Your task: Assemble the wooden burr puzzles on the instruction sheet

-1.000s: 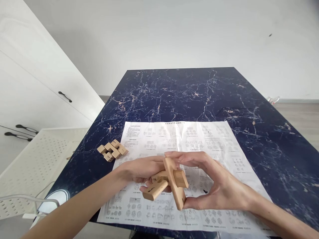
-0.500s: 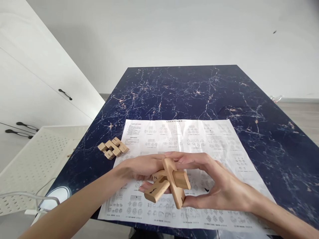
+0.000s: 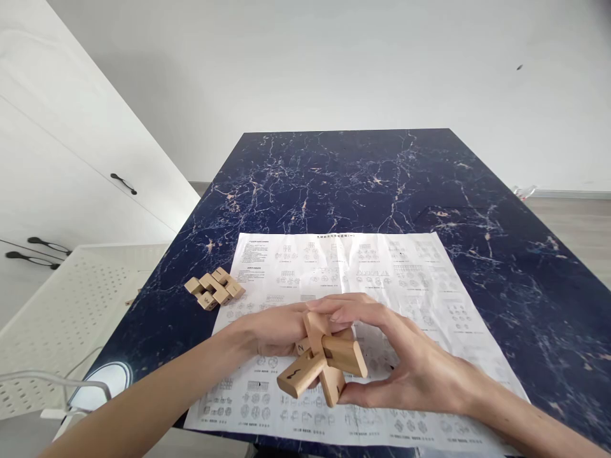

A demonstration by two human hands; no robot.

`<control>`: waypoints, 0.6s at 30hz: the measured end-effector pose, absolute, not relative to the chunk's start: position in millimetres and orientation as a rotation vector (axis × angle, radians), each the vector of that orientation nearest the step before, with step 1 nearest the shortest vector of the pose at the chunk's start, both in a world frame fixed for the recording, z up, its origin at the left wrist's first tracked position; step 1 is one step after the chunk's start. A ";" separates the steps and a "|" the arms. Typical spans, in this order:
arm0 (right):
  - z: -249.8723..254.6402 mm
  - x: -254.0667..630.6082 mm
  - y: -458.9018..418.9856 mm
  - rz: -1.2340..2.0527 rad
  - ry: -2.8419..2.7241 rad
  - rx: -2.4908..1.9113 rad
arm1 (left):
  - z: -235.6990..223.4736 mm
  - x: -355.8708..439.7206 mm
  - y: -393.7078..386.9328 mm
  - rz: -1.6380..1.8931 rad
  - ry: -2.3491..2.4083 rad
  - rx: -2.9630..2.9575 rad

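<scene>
Currently, my left grip [image 3: 279,327] and right grip [image 3: 420,364] are grasping the wooden assembly [image 3: 321,364], holding it above the printed sheet [image 3: 344,270]. My right thumb [image 3: 365,394] is contacting the lower end of its crossbar [image 3: 330,385]; my left grip is supporting its far left side. Another wooden cluster [image 3: 214,289] is resting at the sheet's left edge.

tabletop [image 3: 348,191]: dark blue, white veining, tan flecks | paper sheet [image 3: 429,305]: white, dark print | wooden pieces [image 3: 329,378], lower centre: honey tan, black marks | block cluster [image 3: 220,291], left of centre: tan, black marks | cabinet [image 3: 71,114], upper left: white
</scene>
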State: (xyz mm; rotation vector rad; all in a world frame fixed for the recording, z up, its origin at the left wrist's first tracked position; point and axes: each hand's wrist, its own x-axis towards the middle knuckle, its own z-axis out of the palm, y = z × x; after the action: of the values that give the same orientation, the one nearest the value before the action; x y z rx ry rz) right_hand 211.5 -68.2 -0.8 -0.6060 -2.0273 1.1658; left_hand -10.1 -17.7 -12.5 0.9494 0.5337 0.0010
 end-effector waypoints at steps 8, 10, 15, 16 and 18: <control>0.0 209.8 -73.7 1.134 -2.007 -0.608 | -10.4 -6.3 -16.6 0.054 0.423 0.968; 0.1 208.7 -75.4 1.153 -2.012 -0.593 | -10.1 -5.7 -16.0 0.037 0.400 0.978; 0.1 204.4 -78.0 1.137 -2.045 -0.477 | -13.3 -6.4 -16.2 -0.038 0.400 1.060; 0.2 203.9 -78.2 1.127 -2.042 -0.467 | -14.1 -6.7 -16.2 -0.035 0.407 1.066; 0.4 203.6 -78.4 1.130 -2.032 -0.472 | -15.2 -7.0 -16.1 -0.026 0.410 1.058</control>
State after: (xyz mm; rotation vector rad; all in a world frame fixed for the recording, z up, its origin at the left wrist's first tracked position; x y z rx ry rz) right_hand 203.6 -78.4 0.4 -0.4721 -2.0325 1.1296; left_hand -7.0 -16.1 -15.2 1.0575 0.4097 -0.0256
